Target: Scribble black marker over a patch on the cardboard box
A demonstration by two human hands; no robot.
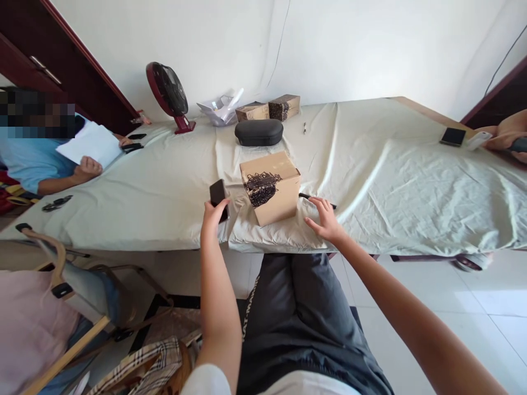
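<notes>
My left hand (214, 215) is raised over the near edge of the cloth-covered table (391, 181) and grips a small black device (218, 195). My right hand (325, 219) rests on the cloth with its fingers spread, its fingertips beside a black pen (316, 199). Between the two hands stands a cardboard box (272, 186) with a dark scribbled patch on its front. A black oval case (258, 132) lies just behind the box.
Two small cardboard boxes (267, 108), crumpled plastic (220, 109) and a dark red fan (168, 92) stand at the back. A person on the left holds white paper (93, 144). Another person's hands (508, 137) and a phone (452, 136) are at the right. A chair (61, 274) stands near left.
</notes>
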